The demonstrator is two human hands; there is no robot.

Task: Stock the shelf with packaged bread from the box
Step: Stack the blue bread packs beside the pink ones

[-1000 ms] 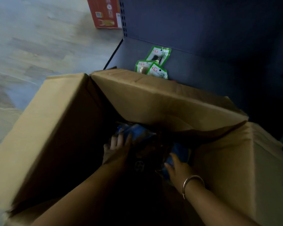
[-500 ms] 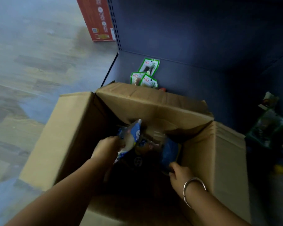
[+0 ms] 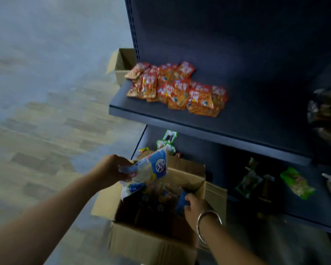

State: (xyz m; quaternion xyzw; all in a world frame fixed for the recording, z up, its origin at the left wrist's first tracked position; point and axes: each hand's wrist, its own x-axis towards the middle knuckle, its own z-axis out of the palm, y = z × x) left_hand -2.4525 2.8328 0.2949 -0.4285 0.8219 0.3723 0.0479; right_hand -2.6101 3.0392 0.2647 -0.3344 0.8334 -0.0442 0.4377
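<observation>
Bread pack lifted at centre frame, second pack gripped in the box.

Your left hand (image 3: 113,170) holds a blue-and-white bread pack (image 3: 149,170) above the open cardboard box (image 3: 153,243), fingers clamped on its left end. Your right hand (image 3: 196,206), lower centre, curls its fingers round a blue pack (image 3: 181,202) inside the box. Orange snack packets (image 3: 177,88) lie on the dark shelf (image 3: 246,119) above.

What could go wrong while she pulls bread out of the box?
The left hand pinches the blue-and-white bread pack only by one end, so it may slip and drop back into the cardboard box. The right hand grips another blue pack among tightly packed ones, which might tear or squash it. Swinging the lifted pack up could knock the red snack packets about.
</observation>
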